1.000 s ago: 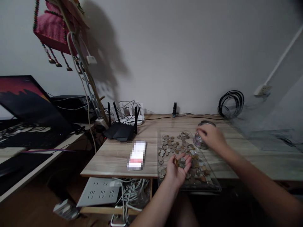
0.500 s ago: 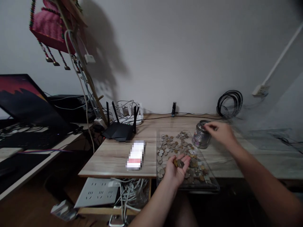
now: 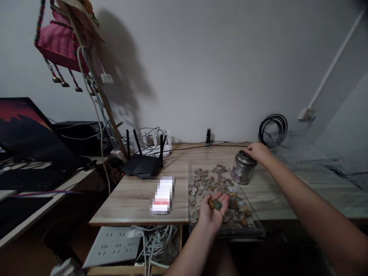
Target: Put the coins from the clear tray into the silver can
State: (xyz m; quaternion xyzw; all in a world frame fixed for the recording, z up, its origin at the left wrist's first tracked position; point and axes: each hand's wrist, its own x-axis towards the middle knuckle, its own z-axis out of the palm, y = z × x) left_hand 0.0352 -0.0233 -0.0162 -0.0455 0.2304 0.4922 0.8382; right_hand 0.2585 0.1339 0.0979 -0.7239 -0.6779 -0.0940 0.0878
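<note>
right hand (image 3: 258,151) has moved behind the jar (image 3: 243,168), touching its rim.

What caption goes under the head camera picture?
Left hand cups coins over a clear tray of coins; right hand rests atop a small jar.
</note>
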